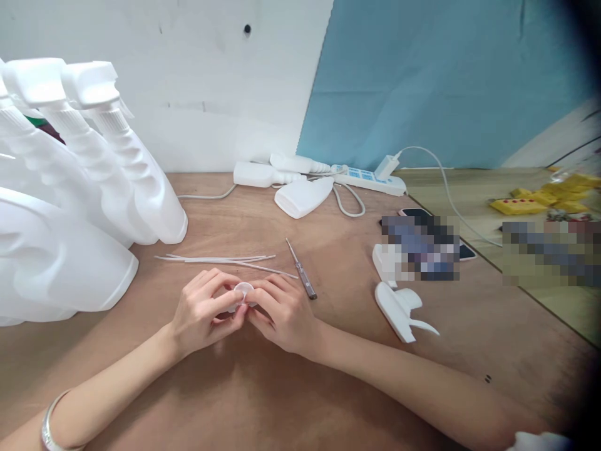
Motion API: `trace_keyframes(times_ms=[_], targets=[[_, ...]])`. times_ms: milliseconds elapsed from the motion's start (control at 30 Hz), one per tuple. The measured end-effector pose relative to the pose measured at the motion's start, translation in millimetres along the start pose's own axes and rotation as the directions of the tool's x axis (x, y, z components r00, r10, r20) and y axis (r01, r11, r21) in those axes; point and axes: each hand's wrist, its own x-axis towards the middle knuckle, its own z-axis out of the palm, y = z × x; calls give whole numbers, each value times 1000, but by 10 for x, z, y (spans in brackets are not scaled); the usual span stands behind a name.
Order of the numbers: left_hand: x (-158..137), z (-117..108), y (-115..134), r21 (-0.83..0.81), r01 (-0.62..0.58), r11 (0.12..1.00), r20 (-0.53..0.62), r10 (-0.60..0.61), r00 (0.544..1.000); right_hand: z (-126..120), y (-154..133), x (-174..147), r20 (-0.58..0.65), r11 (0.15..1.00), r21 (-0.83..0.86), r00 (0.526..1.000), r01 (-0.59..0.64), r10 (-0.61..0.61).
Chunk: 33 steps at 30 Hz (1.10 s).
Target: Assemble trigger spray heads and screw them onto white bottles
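Observation:
Between both hands is a small white plastic part with a round end point(243, 287), mostly covered by fingers, so its exact kind cannot be made out. My left hand point(206, 307) pinches it from the left, thumb and fingers closed. From the right, my right hand point(284, 313) grips the same part with its fingertips. Thin white tubes point(225, 259) lie just beyond the hands. A screwdriver point(302, 270) with a clear handle rests right of them, close to my right hand. Farther right lies a white spray trigger head point(401, 307).
Several white spray bottles point(141, 169) stand at the left. White bottles point(305, 195) lie at the back beside a power strip point(369, 180) with a plugged-in charger and cable. Phones point(467, 252), partly blurred, lie at the right. Yellow packets point(519, 206) are on the adjoining surface.

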Motion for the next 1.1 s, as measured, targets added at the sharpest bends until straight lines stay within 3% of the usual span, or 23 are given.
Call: trace_keyframes(times_ms=[300,633,833,967,1100], targets=[[-16,16,-26,-179,49,983,-22,-54,998,8,49,-14,4,999,12,999,-39,39],[24,-2,14,-179,43,983,2,-43,999,-10,43,16,-49,973,-212,993,96,-109],[24,9,28,-192,95,977,31,-91,995,-40,91,46,53,985,-125,992,117,-111],[13,24,32,-205,148,968,33,-144,989,27,145,12,30,997,-10,996,80,-80],[26,9,40,-130,119,984,60,-112,992,65,161,-13,-27,999,34,999,38,-37]])
